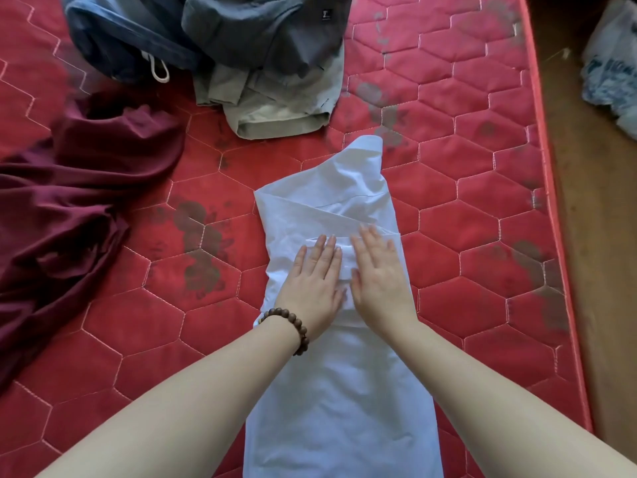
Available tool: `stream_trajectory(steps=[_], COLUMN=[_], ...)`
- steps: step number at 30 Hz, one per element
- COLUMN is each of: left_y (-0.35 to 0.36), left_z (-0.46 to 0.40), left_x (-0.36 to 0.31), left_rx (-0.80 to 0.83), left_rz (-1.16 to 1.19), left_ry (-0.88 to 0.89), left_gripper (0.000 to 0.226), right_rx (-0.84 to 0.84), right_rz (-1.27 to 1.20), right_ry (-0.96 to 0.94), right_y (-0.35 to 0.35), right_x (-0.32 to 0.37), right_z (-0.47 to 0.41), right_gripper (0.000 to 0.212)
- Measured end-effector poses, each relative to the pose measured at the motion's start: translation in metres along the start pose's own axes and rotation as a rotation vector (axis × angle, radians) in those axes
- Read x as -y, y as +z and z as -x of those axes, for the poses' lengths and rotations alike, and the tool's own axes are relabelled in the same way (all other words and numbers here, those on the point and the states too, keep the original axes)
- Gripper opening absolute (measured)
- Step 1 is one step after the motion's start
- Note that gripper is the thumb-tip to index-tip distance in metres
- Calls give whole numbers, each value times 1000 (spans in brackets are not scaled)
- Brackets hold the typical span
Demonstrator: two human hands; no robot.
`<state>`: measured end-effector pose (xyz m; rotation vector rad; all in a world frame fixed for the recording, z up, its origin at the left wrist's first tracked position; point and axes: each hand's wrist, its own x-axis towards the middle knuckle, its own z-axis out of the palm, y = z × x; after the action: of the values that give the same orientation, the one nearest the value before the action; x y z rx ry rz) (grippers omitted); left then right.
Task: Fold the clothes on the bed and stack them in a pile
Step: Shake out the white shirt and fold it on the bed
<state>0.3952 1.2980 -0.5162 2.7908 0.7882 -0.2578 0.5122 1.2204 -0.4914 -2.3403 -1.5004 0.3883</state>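
A white shirt [331, 391] lies lengthwise on the red quilted mattress [482, 236], its sides folded inward into a long narrow strip with the collar end pointing away. My left hand [312, 284], with a wooden bead bracelet at the wrist, lies flat on the shirt's middle. Beside it, my right hand [379, 277] also presses flat on the cloth, fingers spread; neither hand grips anything. A maroon garment [69, 208] lies crumpled at the left. A loose heap of blue-grey clothes [193, 32] and a pale khaki piece [275, 105] sits at the far middle.
The mattress's right edge [555, 236] runs along a wooden floor [599, 270]. A white plastic bag [613, 63] lies on the floor at the far right. Dark stains mark the mattress in places.
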Motion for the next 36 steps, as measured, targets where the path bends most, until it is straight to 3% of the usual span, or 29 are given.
stream_trajectory(steps=[3,14,18,23,28,33,36], left_y=[14,7,13,21,0,-18,-29], left_z=[-4,-8,-12,-13,-10,-56,-72], left_x=[3,26,50,53,53,86,101], left_rx=[48,-9,11,18,-131,-94,-158], left_rz=[-54,200,-80,-94,-27,128,142], left_ry=[-29,27,-89,-118,-155,-256,-252], left_gripper=[66,65,61,60,57,54,35], right_rx=[108,127,160,233,-11,175,218], right_rz=[176,271,331,285,158,200,24], right_ry=[-147,-134,-73,-71,20,159,124], right_y=[22,41,36,33,4,-16,-22], right_x=[-8,-25,-37,-42,-57,-76,-76], right_z=[2,-2,-11,-15,-30,-58,-66], right_gripper=[53,58,63,65,55,42,27])
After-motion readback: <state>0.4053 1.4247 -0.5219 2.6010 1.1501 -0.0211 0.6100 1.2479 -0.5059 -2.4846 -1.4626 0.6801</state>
